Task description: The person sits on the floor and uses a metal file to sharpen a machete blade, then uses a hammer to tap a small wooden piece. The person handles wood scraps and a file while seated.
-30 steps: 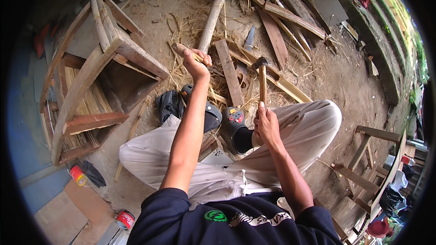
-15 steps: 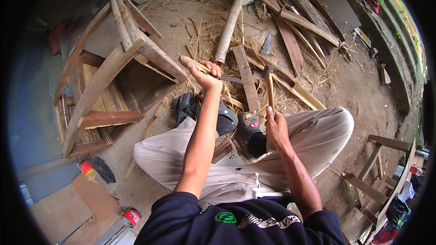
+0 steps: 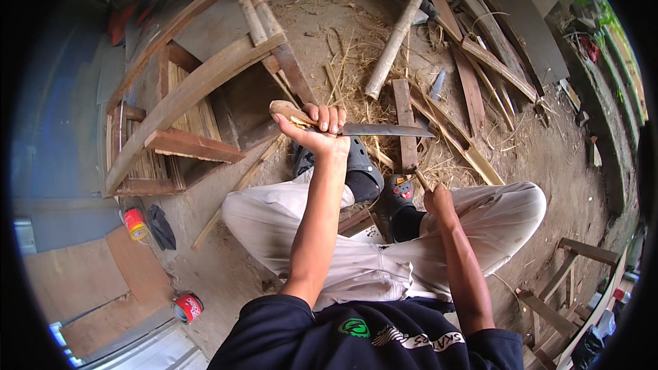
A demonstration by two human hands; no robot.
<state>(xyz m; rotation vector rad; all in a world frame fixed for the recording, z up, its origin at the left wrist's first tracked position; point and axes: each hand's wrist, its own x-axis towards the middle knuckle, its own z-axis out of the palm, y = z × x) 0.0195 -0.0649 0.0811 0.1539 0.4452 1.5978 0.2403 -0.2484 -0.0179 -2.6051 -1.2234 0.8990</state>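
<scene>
Left hand point(image 3: 315, 136), near the middle of the frame, has its fingers wrapped around the handle of a long knife with a dark metal blade and pale wooden handle point(image 3: 387, 130). Right hand point(image 3: 440, 202), right of centre and lower, grips a wooden-handled hammer with a dark head point(image 3: 423, 179).

As for how far the work has come, both tools are in hand, the blade is bare, and the hammer head sits apart from it, below in the frame. Pale, straw-like shavings and strips point(image 3: 353, 62) litter the ground in the upper middle, which suggests that some cutting or stripping is done; how much is left cannot be told. A pale round bamboo pole point(image 3: 397, 38) at upper centre-right looks whole.

The knife's long axis runs across the frame, sloping slightly down to the right: handle butt at the left, tip at the right. Its blade passes over a flat brown wooden plank point(image 3: 406, 109); whether they touch is unclear, as is which edge is sharp. The hammer slants up and left from the right hand, its head by the plank's lower end.
</scene>
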